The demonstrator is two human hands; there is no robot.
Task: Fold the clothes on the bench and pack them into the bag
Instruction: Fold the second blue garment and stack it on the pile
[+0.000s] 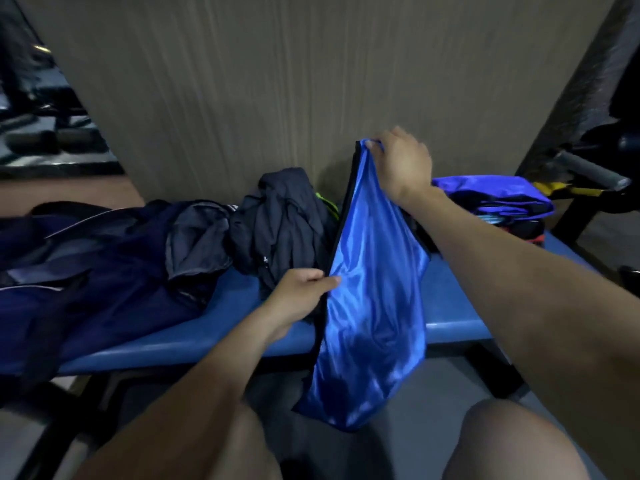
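Your right hand [403,164] pinches the top corner of a shiny bright-blue satin garment with a black trim edge [374,289], fingers curled round the fabric and lifting it high above the bench. Your left hand [301,294] grips the same garment lower down on its black-trimmed left edge, thumb on the blue side and fingers curled behind the trim. Between the two hands the trim runs as a taut, nearly upright line, and the rest of the cloth hangs down in front of the padded blue bench [450,299], its lower end dropping past the seat's front edge toward your knees.

On the bench to your left lies a rumpled heap of dark grey clothes [280,220], just beside the hanging garment and touching your left hand's side of it. A sliver of neon-green fabric [327,202] shows behind that heap. Farther left, a dark navy jacket with pale piping [104,258] sprawls over the seat and spills off its front edge.

At the far right end of the bench sits a stack of folded blue and purple clothes [495,199], behind your right forearm and well apart from the unfolded heap. Whether a bag lies among these things you cannot tell from this view. Behind the bench rises a grey-brown wood-grain wall panel [259,81].
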